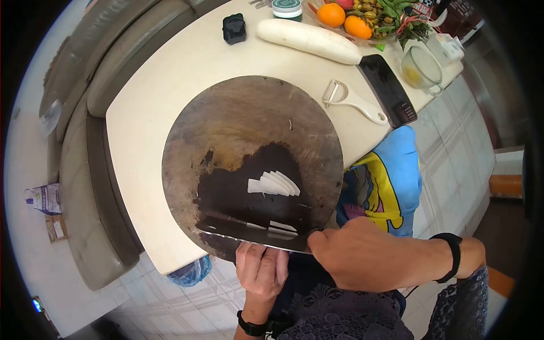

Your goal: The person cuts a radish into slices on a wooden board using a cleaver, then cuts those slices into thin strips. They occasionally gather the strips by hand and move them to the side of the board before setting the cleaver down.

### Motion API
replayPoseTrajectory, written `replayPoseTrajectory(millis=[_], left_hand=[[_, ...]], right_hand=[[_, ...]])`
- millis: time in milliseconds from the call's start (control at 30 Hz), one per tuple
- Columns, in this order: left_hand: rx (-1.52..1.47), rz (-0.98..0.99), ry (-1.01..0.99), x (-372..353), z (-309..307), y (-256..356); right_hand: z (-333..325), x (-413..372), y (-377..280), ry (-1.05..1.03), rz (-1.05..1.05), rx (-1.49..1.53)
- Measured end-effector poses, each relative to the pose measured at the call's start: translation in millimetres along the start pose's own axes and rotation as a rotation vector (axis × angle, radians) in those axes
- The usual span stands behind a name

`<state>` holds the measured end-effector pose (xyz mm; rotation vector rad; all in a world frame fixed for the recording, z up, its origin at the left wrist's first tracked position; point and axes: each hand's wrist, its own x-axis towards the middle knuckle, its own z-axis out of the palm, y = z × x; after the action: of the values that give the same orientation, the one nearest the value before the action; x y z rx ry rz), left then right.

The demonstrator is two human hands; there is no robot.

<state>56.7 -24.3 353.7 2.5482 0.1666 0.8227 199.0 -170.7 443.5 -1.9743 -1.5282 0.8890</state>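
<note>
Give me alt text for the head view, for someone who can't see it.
A right hand holds a knife across the near side of a round wooden chopping board, with the left hand close to the blade. Thin white slices lie fanned on the board; beyond are a long white radish and a peeler.

Right hand (365, 254) grips knife (243, 231) over round board (243, 113); left hand (261, 267) beside blade; white slices (275, 184) fanned on board.

Knife (249, 231): broad dark blade, bright thin edge, spans near side of round board (232, 124) | white slices (275, 183): thin, overlapping, fanned on board's dark patch, apart from blade.
</note>
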Motion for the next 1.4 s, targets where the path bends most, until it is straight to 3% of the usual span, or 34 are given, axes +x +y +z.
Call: replayPoseTrajectory(millis=[433, 733, 800, 933, 1033, 1133, 1267, 1333, 1400], left_hand=[[-0.044, 0.002, -0.042, 0, -1, -3], [-0.122, -0.080, -0.019, 8, -7, 2], [-0.161, -0.126, -0.001, 11, -11, 4], [-0.162, -0.077, -0.035, 31, -20, 3], [-0.097, 0.103, -0.297, 47, -24, 1], [-0.086, 0.186, -0.347, 53, -23, -8], [-0.029, 0.174, -0.331, 56, -27, -14], [0.122, 0.071, -0.177, 52, -26, -28], [0.177, -0.002, -0.137, 55, -27, -38]], right_hand=[[-15, -16, -9, -0.134, 0.088, -0.050], [2, -13, -3, 0.059, -0.005, -0.063], [-1, -21, -3, 0.045, 0.146, 0.063], [-2, -36, -1, 0.129, 0.236, 0.134], [-1, -43, 2, 0.173, 0.269, 0.315], [7, -50, 6, 0.236, 0.304, 0.440], [10, -53, 8, 0.240, 0.356, 0.535], [12, -51, 9, 0.233, 0.345, 0.531], [15, -45, 9, 0.270, 0.227, 0.595]])
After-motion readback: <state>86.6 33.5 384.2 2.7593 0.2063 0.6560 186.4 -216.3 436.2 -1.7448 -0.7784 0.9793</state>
